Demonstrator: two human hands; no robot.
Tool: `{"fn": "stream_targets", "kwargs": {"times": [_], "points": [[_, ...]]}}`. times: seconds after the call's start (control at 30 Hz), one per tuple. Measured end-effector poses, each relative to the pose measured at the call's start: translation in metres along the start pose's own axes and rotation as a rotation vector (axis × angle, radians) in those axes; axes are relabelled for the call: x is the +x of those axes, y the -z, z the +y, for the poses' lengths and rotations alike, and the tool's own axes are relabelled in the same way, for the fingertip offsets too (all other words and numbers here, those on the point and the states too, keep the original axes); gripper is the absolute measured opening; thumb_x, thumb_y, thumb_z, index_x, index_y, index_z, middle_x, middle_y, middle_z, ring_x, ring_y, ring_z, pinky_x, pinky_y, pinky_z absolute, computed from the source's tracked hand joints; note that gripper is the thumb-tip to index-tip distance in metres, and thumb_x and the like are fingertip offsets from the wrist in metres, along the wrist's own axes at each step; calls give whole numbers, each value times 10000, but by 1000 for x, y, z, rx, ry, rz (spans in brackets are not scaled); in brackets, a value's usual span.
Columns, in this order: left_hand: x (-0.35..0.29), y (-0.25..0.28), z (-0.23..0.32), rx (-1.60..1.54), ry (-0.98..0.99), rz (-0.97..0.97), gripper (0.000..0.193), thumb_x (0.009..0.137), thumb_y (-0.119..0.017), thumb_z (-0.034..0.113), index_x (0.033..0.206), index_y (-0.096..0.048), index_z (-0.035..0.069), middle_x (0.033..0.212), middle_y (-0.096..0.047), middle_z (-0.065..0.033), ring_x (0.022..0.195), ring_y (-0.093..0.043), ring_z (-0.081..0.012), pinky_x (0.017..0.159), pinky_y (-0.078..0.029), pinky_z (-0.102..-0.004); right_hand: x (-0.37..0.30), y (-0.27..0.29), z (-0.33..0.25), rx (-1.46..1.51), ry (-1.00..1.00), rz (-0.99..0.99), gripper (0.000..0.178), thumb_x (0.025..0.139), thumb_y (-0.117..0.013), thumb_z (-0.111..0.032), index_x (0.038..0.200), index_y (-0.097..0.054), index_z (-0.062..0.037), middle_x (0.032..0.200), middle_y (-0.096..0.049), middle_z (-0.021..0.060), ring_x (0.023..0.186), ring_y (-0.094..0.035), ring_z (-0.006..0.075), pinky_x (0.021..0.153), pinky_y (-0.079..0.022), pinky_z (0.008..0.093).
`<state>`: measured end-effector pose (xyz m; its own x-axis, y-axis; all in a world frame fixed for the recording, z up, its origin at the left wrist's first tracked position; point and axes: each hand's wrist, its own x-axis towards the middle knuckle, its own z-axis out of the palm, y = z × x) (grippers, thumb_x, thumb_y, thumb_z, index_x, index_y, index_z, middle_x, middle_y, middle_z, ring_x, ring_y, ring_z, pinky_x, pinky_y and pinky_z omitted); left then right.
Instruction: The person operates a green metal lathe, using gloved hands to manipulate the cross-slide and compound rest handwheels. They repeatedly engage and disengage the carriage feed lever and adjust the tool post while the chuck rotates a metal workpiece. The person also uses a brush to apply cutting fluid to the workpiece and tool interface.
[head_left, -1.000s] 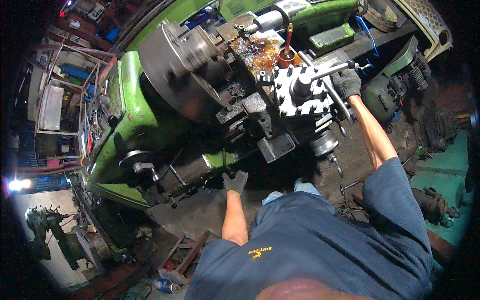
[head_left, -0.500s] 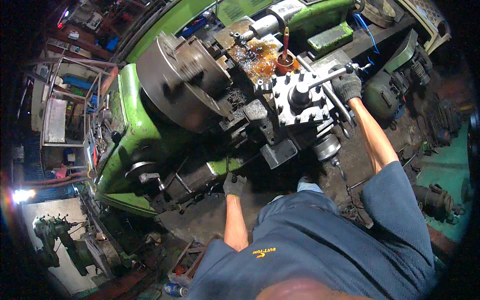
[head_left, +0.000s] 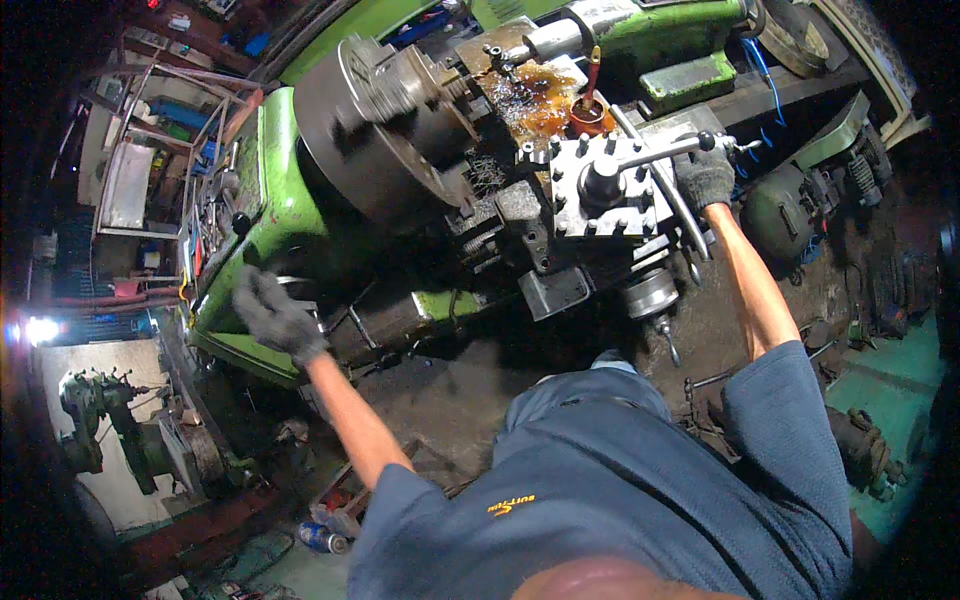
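A green metal lathe fills the middle, its large grey chuck (head_left: 375,165) blurred around the jaws. My left hand (head_left: 278,315), in a dark grey glove, is at the front of the green headstock (head_left: 290,205), fingers stretched out, partly covering a round metal dial (head_left: 296,283). Any contact with it is unclear. My gloved right hand (head_left: 706,180) is closed beside the ball-ended lever (head_left: 650,155) of the square tool post (head_left: 605,192); what lies inside its fingers is hidden. A red pot (head_left: 590,118) holding a brush (head_left: 594,72) stands behind the tool post, by brown oily fluid.
Metal shavings (head_left: 487,172) lie between chuck and tool post. A handwheel (head_left: 652,293) with a crank sticks out toward me. Loose tools (head_left: 208,215) lie on the headstock's left top. At far right sits a dark green motor-like unit (head_left: 780,215); a can (head_left: 322,538) lies at lower left.
My left hand has let go of a lever low on the lathe's front and moved left and up to the headstock. My right hand stays by the tool post lever. The view has shifted slightly.
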<state>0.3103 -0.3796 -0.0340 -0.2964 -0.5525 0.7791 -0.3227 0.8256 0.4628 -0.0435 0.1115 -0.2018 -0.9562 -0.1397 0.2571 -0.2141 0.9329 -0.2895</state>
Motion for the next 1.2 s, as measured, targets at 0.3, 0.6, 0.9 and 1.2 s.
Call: {"fn": "stream_targets", "kwargs": {"times": [0.3, 0.6, 0.9, 1.2], "points": [[111, -74, -95, -57, -183, -112, 253, 966, -603, 221, 1008, -698, -9, 969, -713, -103, 888, -661, -238, 805, -517, -359, 2, 6, -6, -11, -33, -68, 437, 886, -574, -490, 1164, -660, -163, 1120, -677, 144, 1046, -645, 351, 857, -509, 496], [101, -116, -103, 36, -167, 368, 293, 900, -670, 306, 878, -684, 14, 827, -684, -146, 768, -627, -284, 739, -503, -396, -5, 14, -7, 131, 23, 9, 376, 897, -580, -436, 1146, -688, -177, 1034, -699, 159, 976, -661, 370, 838, -510, 487], [101, -119, -108, 67, -158, 366, 337, 890, -648, 353, 871, -669, 17, 829, -678, -127, 778, -610, -283, 742, -477, -413, -3, 16, -9, 86, -37, -44, 386, 890, -593, -447, 1151, -694, -181, 1042, -699, 159, 981, -661, 366, 840, -511, 492], [106, -117, -122, 39, -219, 380, 303, 911, -641, 329, 882, -673, 29, 872, -678, -130, 831, -621, -295, 786, -480, -403, -4, 27, -21, 94, -85, -80, 398, 905, -571, -455, 1174, -682, -185, 1053, -695, 151, 1004, -654, 358, 866, -505, 487]]}}
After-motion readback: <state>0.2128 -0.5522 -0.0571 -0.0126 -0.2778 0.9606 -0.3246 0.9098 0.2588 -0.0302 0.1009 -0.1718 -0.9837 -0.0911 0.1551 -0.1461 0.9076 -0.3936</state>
